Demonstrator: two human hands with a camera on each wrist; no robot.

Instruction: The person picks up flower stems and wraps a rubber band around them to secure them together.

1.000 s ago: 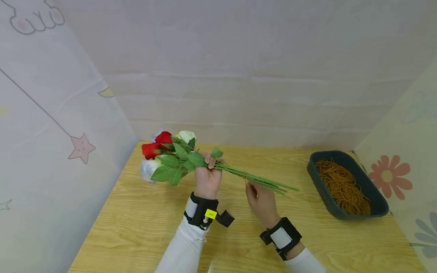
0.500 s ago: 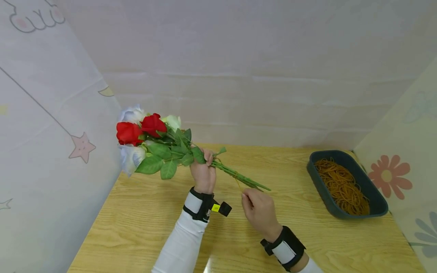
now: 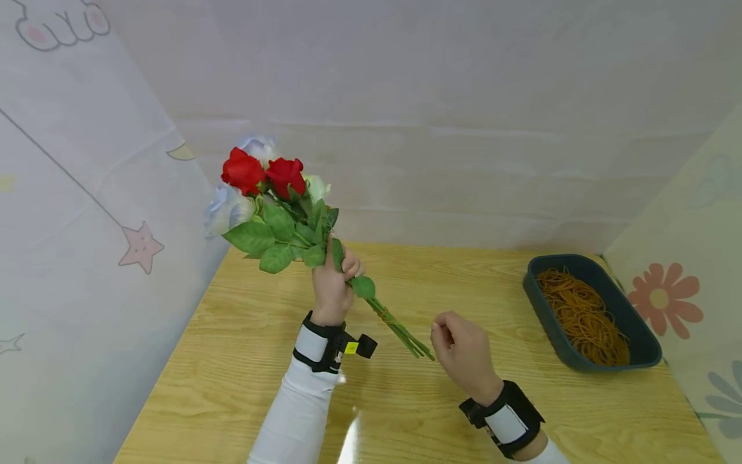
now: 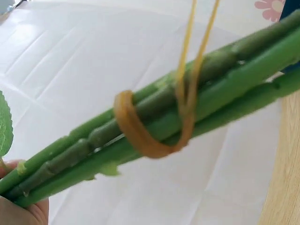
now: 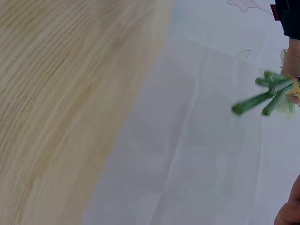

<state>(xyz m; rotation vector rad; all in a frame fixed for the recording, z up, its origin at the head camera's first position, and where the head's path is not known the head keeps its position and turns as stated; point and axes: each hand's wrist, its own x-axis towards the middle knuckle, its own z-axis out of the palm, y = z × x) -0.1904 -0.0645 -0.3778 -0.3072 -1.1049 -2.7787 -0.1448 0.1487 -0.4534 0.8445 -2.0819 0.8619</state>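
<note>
My left hand [image 3: 333, 287] grips a bunch of roses [image 3: 278, 212] by the stems, just below the leaves. The blooms are red, pale blue and whitish green, tilted up to the left. The bare stems [image 4: 93, 140] slant down to the right. Around them a tan rubber band [image 4: 140, 138] is looped, and two taut strands of it run out of the left wrist view. My right hand [image 3: 464, 354], fingers curled in a pinch, is right of the stem ends [image 5: 253, 103]; the strands run towards it, but its hold on them is hard to see.
A dark blue-grey tub [image 3: 559, 351] of tan rubber bands [image 3: 580, 316] stands at the right of the wooden table [image 3: 232, 386]. Pale printed sheets [image 3: 371, 161] enclose the back and sides.
The bunch has risen and turned steeper, its blooms higher and stem ends lower. My right hand has drawn back to the right, away from the stems.
</note>
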